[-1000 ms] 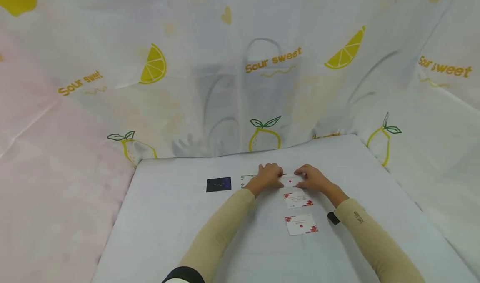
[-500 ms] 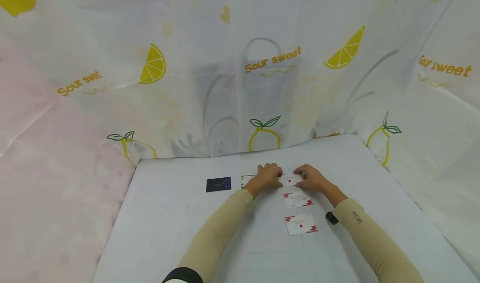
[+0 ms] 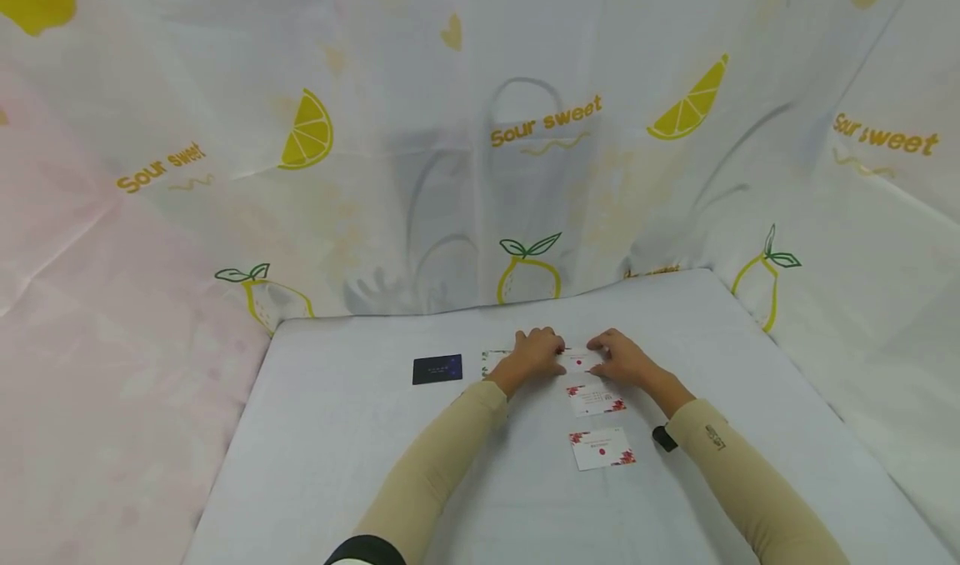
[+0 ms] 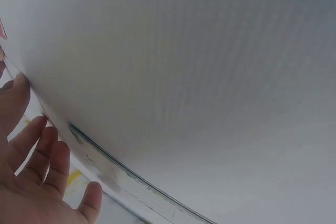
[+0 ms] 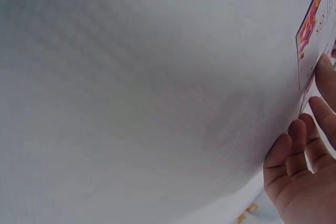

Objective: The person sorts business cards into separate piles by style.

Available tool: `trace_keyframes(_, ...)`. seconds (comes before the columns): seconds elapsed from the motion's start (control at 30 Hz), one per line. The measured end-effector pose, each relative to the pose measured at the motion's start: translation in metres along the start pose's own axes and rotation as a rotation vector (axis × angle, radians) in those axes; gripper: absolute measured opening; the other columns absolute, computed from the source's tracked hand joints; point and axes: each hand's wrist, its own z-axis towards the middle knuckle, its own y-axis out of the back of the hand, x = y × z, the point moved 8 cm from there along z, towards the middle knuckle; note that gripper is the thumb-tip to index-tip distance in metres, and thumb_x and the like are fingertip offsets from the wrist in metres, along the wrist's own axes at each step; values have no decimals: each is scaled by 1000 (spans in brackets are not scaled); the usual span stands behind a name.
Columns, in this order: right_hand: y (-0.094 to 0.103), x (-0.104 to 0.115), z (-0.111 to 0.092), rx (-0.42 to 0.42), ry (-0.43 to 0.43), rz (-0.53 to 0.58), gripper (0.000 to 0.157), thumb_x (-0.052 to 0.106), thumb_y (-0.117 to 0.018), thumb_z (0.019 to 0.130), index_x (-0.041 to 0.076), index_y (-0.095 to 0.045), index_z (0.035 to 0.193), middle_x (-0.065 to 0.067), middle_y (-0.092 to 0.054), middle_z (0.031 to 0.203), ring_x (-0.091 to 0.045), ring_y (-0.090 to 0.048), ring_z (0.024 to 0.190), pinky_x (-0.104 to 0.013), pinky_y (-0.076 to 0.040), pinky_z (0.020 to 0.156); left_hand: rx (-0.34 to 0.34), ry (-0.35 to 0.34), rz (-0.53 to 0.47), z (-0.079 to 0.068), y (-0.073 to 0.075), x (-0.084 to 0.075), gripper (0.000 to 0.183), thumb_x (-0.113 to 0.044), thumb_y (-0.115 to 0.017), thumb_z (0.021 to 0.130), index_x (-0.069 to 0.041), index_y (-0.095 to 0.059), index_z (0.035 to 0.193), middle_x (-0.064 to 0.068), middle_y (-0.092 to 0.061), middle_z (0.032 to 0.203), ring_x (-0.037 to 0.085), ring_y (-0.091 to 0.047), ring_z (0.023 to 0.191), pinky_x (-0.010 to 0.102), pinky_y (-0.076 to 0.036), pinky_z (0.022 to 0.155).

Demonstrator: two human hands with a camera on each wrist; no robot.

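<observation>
A white card with a red dot [image 3: 578,361] lies near the back of the table, between both hands. My left hand [image 3: 534,355] holds its left end, thumb at the near edge and index finger at the far edge. At the opposite end, my right hand [image 3: 626,360] pinches the card the same way. The left wrist view shows the other fingers of the left hand [image 4: 39,177] spread loosely over the cloth. Beside that hand lies a card with green leaves [image 3: 492,362], partly hidden by it. A red-flowered card [image 3: 596,399] sits just nearer than the held one.
Another red-flowered card [image 3: 602,449] lies closer to the front in the same column. A dark blue card [image 3: 437,369] is on the left of the row. The white-covered table [image 3: 337,448] ends at a lemon-printed curtain [image 3: 420,215] behind and at the sides.
</observation>
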Motion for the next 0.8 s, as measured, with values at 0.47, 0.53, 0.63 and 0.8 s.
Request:
trace_keyframes(0.47, 17, 15, -16, -77, 111, -63, 50, 18, -78, 85, 0, -59, 127, -23, -53, 130, -35, -60, 103, -49, -52, 88, -105, -91, 1, -18, 16, -13, 60, -48, -73, 86, -26, -54, 138, 0, -53, 132, 19, -49, 122, 43, -38, 101)
trace_keyframes(0.53, 21, 19, -20, -80, 143, -67, 51, 18, -78, 84, 1, -59, 128, -22, -53, 131, -34, -61, 102, -49, -53, 87, -107, -109, -33, -25, 18, -12, 64, -50, -74, 84, -24, -53, 139, 0, -53, 134, 20, -50, 124, 44, -40, 102)
trace_keyframes(0.63, 24, 21, -29, -73, 168, -54, 52, 18, -79, 84, 3, -59, 129, -21, -53, 133, -33, -61, 102, -49, -53, 87, -91, -141, -115, -37, 17, -13, 68, -50, -76, 82, -22, -53, 140, 1, -53, 136, 19, -50, 126, 43, -43, 104)
trace_keyframes(0.8, 24, 13, -41, -62, 168, -56, 53, 18, -81, 82, 6, -60, 129, -19, -55, 133, -29, -61, 101, -47, -54, 85, -71, -215, -291, -53, 19, -24, 66, -44, -78, 82, -17, -56, 138, 5, -55, 136, 19, -54, 123, 36, -47, 102)
